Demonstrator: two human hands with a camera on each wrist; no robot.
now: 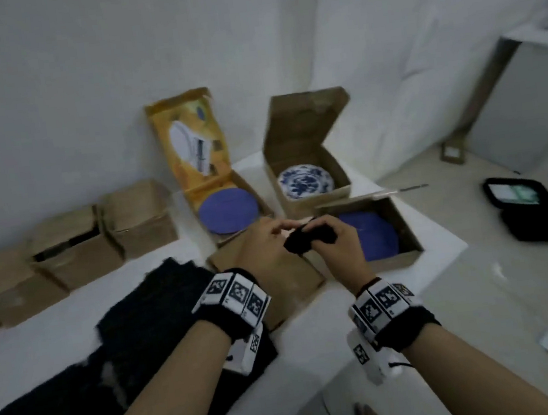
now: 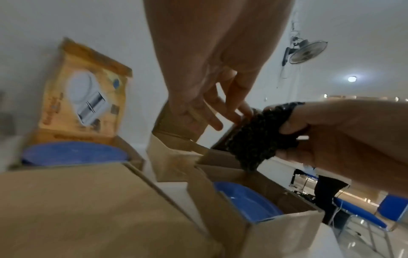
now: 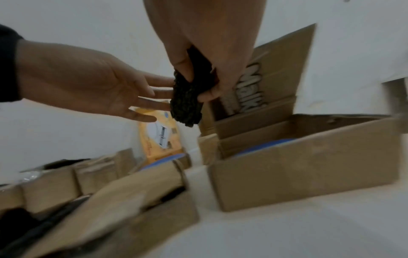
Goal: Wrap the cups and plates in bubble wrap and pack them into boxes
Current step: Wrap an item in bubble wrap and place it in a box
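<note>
My right hand (image 1: 333, 239) grips a small wrapped bundle of black bubble wrap (image 1: 299, 244) above a closed brown box (image 1: 284, 278). What the bundle holds is hidden. My left hand (image 1: 276, 236) is beside it, its straight fingers (image 3: 154, 87) touching the bundle (image 3: 187, 104). Three open boxes stand behind. A yellow box holds a blue plate (image 1: 228, 209), a brown box holds a blue-and-white plate (image 1: 305, 181), and the nearer brown box (image 1: 406, 253) holds another blue plate (image 1: 376, 236).
A large loose sheet of black bubble wrap (image 1: 147, 312) lies on the white table (image 1: 317, 350) at left. A row of small brown boxes (image 1: 73, 245) lines the wall. The table ends just right of the boxes; a black case (image 1: 520, 204) lies on the floor.
</note>
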